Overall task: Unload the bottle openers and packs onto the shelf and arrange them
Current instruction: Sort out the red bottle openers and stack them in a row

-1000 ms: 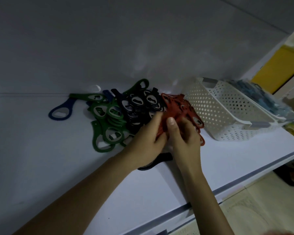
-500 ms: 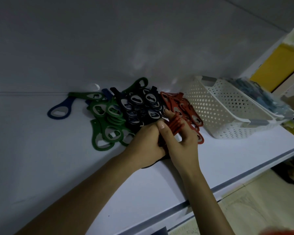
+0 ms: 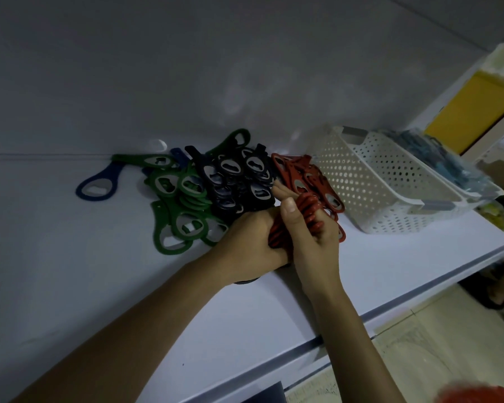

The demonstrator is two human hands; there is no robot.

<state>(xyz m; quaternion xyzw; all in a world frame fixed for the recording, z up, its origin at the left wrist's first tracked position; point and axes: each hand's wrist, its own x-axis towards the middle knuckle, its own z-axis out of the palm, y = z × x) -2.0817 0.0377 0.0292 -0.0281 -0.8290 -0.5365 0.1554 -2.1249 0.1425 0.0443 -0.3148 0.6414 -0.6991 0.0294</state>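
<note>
A pile of bottle openers lies on the white shelf (image 3: 70, 286): green ones (image 3: 184, 219) at the left, black ones (image 3: 239, 181) in the middle, red ones (image 3: 300, 175) at the right, and a single blue one (image 3: 96, 187) apart at the far left. My left hand (image 3: 250, 242) and my right hand (image 3: 312, 237) are pressed together around a stack of red openers (image 3: 310, 209), held on edge just in front of the pile. A dark opener (image 3: 245, 282) pokes out from under my left hand.
A white perforated basket (image 3: 376, 184) stands tilted at the right of the pile, and a second basket with bluish packs (image 3: 440, 158) sits behind it. The shelf's front edge (image 3: 361, 318) runs diagonally, with floor below. A yellow panel (image 3: 474, 112) is at the upper right.
Both hands have gathered red openers from the pile's right side into a stack and drawn it slightly towards me, closing more tightly around it.
</note>
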